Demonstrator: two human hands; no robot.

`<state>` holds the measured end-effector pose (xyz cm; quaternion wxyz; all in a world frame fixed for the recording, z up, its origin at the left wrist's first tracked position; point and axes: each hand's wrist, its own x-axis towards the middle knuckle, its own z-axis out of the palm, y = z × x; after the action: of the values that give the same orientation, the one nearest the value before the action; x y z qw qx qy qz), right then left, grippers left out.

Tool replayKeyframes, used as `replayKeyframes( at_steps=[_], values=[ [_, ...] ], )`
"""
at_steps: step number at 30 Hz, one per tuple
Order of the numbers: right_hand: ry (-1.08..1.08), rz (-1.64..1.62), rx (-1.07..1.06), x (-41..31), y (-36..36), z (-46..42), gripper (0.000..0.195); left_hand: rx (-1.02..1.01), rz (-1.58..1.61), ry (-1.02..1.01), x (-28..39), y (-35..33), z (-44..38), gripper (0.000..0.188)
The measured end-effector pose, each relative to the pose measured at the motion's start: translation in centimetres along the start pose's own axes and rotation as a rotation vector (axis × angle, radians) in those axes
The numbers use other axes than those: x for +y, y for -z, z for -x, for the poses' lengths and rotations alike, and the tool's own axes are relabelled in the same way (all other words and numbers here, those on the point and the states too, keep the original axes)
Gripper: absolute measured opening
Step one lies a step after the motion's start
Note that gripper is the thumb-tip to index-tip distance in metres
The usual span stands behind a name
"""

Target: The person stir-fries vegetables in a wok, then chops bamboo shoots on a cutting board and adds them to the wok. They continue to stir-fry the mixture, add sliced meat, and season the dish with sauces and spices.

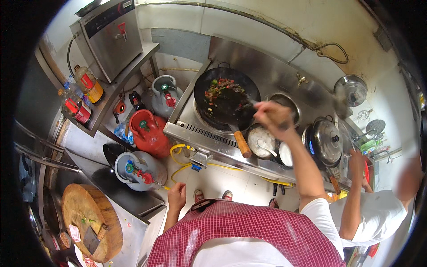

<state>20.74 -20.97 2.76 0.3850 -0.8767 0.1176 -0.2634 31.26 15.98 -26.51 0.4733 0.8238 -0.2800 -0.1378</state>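
My right hand (pixel 272 118), blurred, grips the handle of a metal cooking utensil (pixel 252 101) over the wok's right side. The utensil's head is hard to make out against the dark metal. In the black wok (pixel 208 111) lies chopped food (pixel 222 89) with red, green and brown pieces. The wok's wooden handle (pixel 242 144) points towards me over the stove's front edge. My left hand (pixel 177 195) hangs low in front of me with fingers curled, and nothing shows in it. It is nearest the yellow gas hose (pixel 166 188).
Right of the wok stand a bowl of white seasoning with a spoon (pixel 262 143) and a lidded pan (pixel 325 142). A co-worker (pixel 373 217) stands at far right. Gas cylinders (pixel 148 133) fill the left floor. A chopping block (pixel 110 230) holds a cleaver (pixel 90 240).
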Motion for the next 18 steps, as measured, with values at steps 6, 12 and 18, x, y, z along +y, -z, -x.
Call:
replayKeyframes(
  at_steps=[6, 12, 18],
  values=[
    [-0.424, -0.118, 0.722, 3.3, 5.8, -4.7, 0.012, -0.019, -0.069, 0.09, -2.0, 1.7, 0.5, 0.009],
    [-0.305, -0.356, 0.6, 8.8, 2.1, -4.5, 0.008, -0.057, -0.043, 0.117, -4.1, 1.1, -0.3, 0.01],
    [-0.074, -0.06, -0.013, 4.9, -2.5, -4.4, 0.003, -0.082, -0.007, 0.096, -4.6, 0.4, -2.4, 0.01]
  ],
)
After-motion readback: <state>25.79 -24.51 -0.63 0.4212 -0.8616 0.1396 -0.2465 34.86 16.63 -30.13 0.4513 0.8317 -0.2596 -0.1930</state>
